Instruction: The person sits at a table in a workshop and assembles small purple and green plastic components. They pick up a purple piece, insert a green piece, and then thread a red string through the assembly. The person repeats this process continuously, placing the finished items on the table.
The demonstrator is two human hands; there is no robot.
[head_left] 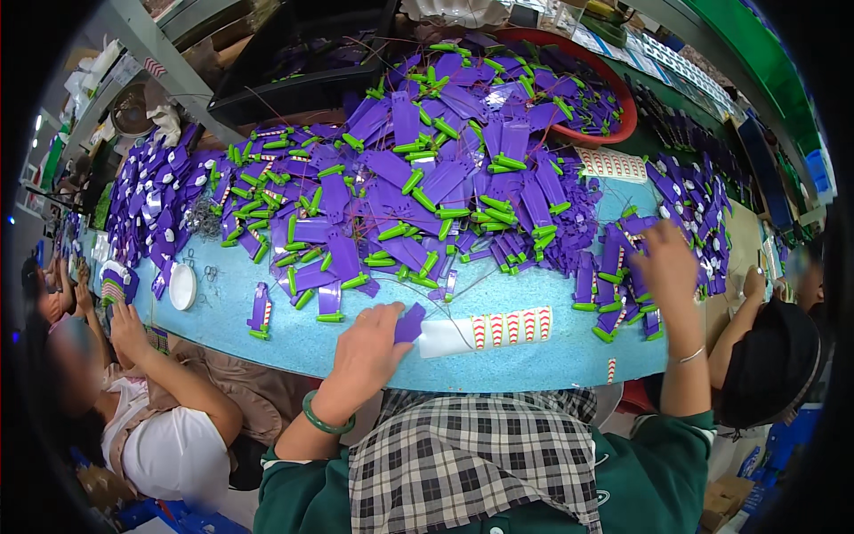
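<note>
A flat purple plastic piece (409,324) is pinched at the fingertips of the left hand (366,343), beside the blank end of a white sticker sheet with red chevrons (511,328). The right hand (665,267) is held over a loose pile of purple-and-green plastic parts (608,289); whether anything is gripped there cannot be told. Parts could be scattered if the pile is knocked by that hand. The sheet could be dragged askew if caught by the purple piece. A small red-and-white chevron strip (611,371), lying near the edge, could be brushed off the pale-blue tabletop (569,356).
</note>
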